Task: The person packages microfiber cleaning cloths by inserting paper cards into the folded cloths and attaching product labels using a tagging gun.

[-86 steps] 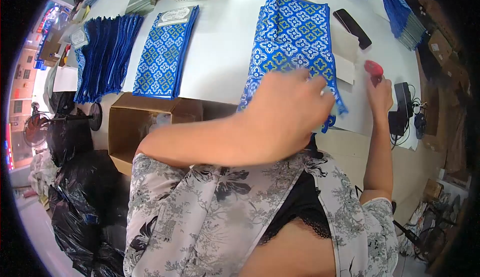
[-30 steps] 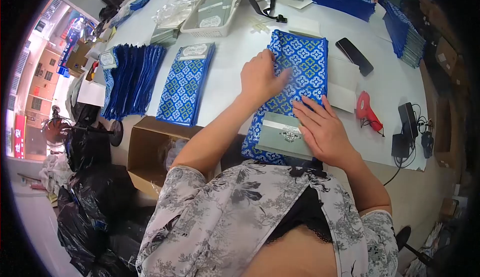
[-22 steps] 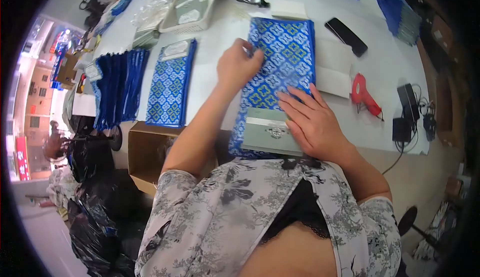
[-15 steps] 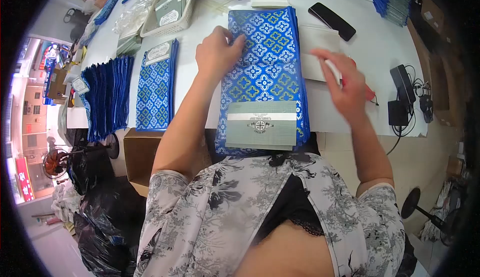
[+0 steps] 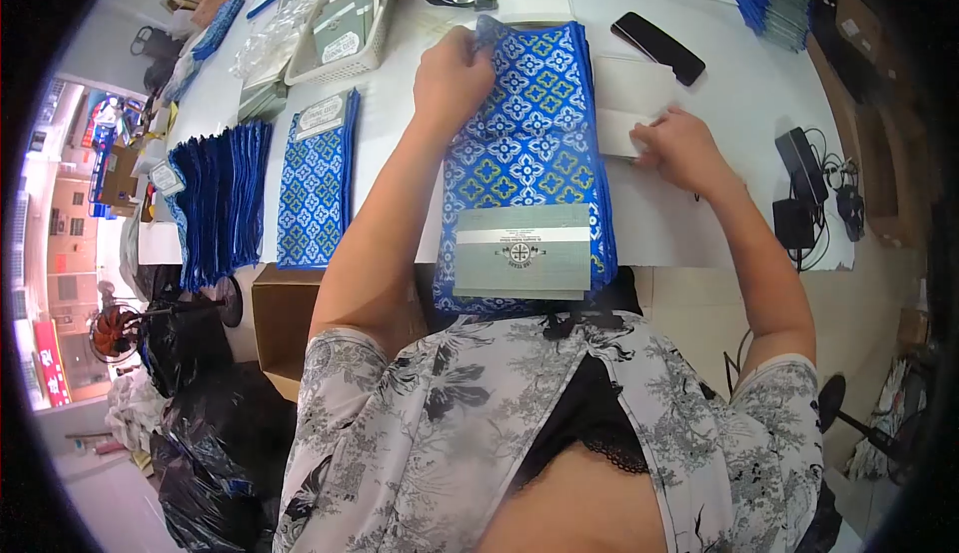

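Observation:
A stack of folded blue patterned cloths (image 5: 539, 153) lies lengthwise in front of me, its near end at the table edge. Across that near end is a grey-green label card (image 5: 522, 253) with a pale band and a round emblem. My left hand (image 5: 455, 78) is closed on the far left corner of the top cloth, which is lifted a little. To the right of the stack, my right hand (image 5: 684, 148) is closed, fingers curled, at the edge of some white paper (image 5: 634, 93). What it holds, if anything, is hidden.
A black phone (image 5: 659, 48) lies beyond the paper. To the left are another cloth stack (image 5: 315, 183), a row of folded blue cloths (image 5: 222, 193) and a white basket (image 5: 375, 48) of cards. Black adapters with cables (image 5: 794, 223) sit at the right edge.
My left hand has moved slightly away from me and lifted the cloth's corner. My right hand has closed beside the paper; the red object seen there before is now out of sight.

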A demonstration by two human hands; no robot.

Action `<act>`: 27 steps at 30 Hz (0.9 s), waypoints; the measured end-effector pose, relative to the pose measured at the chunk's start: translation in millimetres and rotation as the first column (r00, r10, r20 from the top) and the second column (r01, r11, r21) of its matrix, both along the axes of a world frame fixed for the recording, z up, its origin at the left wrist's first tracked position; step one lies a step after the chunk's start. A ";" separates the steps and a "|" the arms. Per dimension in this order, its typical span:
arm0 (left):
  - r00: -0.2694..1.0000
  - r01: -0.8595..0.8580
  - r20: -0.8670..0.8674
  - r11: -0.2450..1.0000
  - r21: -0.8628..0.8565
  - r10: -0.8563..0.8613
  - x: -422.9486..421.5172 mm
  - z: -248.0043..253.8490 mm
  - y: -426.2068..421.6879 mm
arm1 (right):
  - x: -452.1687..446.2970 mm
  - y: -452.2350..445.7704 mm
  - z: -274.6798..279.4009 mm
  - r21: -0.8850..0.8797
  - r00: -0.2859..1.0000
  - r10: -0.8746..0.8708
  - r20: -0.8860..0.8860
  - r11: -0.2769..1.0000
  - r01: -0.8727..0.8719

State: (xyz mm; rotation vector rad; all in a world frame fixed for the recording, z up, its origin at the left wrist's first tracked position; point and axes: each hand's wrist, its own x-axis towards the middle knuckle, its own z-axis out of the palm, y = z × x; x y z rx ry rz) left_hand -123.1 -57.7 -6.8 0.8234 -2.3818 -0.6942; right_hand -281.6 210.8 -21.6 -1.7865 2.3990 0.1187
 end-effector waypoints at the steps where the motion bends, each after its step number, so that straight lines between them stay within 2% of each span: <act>1: 0.999 0.026 -0.043 0.998 0.054 -0.024 -1.3 -1.2 -1.2 | -4.1 0.3 -0.1 0.002 1.000 -0.007 0.002 1.000 0.007; 4: 0.992 0.059 -0.119 0.988 0.141 -0.042 -10.1 -14.6 -13.3 | -16.7 -0.9 -4.2 -0.046 0.997 0.072 0.024 0.996 -0.071; 6: 0.979 0.171 -0.163 0.932 0.321 -0.124 -11.2 -18.3 -20.1 | -24.9 -4.7 -11.1 -0.092 0.990 0.095 0.102 0.992 -0.086; 7: 0.986 0.161 -0.118 0.882 0.443 -0.121 -11.2 -17.1 -21.9 | -32.3 -5.5 -11.2 -0.093 0.990 0.096 0.099 0.992 -0.087; 9: 0.980 0.176 -0.174 0.853 0.491 -0.102 -5.5 -11.7 -15.8 | -46.4 -4.9 -9.1 -0.240 0.993 -0.044 0.110 0.968 0.069; 10: 0.971 0.191 -0.226 0.822 0.537 -0.078 -1.9 -6.0 -10.0 | -46.6 -4.2 -2.1 -0.243 0.993 -0.040 0.107 0.968 0.066; 11: 0.971 0.187 -0.228 0.824 0.535 -0.073 2.7 -0.6 -5.0 | -46.4 -1.8 7.0 -0.467 0.981 -0.192 0.003 0.868 0.171; 12: 0.960 0.223 -0.270 0.779 0.586 -0.072 7.5 5.1 -0.6 | -43.9 -0.6 16.9 -0.672 0.933 -0.356 -0.060 0.705 0.226; 13: 0.948 0.259 -0.313 0.731 0.631 -0.066 10.5 8.4 0.8 | -35.5 -3.4 28.8 -0.675 0.936 -0.347 -0.061 0.705 0.217; 14: 0.948 0.251 -0.314 0.737 0.627 -0.056 10.1 6.9 -2.5 | -23.0 -8.6 39.5 -0.806 0.937 -0.346 -0.042 0.566 0.172; 15: 0.950 0.254 -0.311 0.689 0.679 -0.044 8.6 3.2 -7.8 | -5.7 -15.1 47.0 -0.907 0.940 -0.341 -0.020 0.403 0.127; 16: 0.951 0.258 -0.307 0.637 0.726 -0.036 7.6 2.0 -10.0 | 18.5 -22.3 49.3 -0.875 0.960 -0.180 -0.215 0.472 -0.107; 17: 0.950 0.271 -0.313 0.481 0.834 0.008 8.2 13.7 -4.4 | 44.6 -32.8 54.2 -0.801 0.917 -0.010 -0.400 0.490 -0.344; 18: 0.939 0.305 -0.343 0.413 0.858 0.020 4.8 6.9 -10.0 | 66.7 -35.6 63.4 -0.738 0.930 0.148 -0.338 0.572 -0.359; 19: 0.927 0.330 -0.373 0.388 0.860 0.037 4.7 9.1 -7.4 | 77.5 -39.9 51.7 -0.675 0.926 0.148 -0.346 0.647 -0.355; 21: 0.912 0.357 -0.406 0.368 0.859 0.063 6.4 12.8 -2.2 | 80.1 -45.5 44.3 -0.658 0.924 0.195 -0.330 0.654 -0.373; 23: 0.919 0.329 -0.369 0.247 0.911 0.136 8.0 17.6 -1.2 | 75.8 -50.2 43.9 -0.617 0.937 0.219 -0.271 0.708 -0.344; 24: 0.917 0.329 -0.372 0.252 0.910 0.146 10.2 16.7 -2.0 | 71.7 -51.6 46.8 -0.617 0.934 0.230 -0.274 0.702 -0.354; 26: 0.956 0.274 -0.292 0.357 0.893 -0.005 12.1 11.5 -2.8 | 62.7 -56.7 57.5 -0.596 0.958 0.279 -0.064 0.759 -0.261; 27: 0.957 0.266 -0.289 0.392 0.881 0.001 11.7 9.9 -0.9 | 57.8 -63.2 61.4 -0.596 0.957 0.280 -0.069 0.758 -0.265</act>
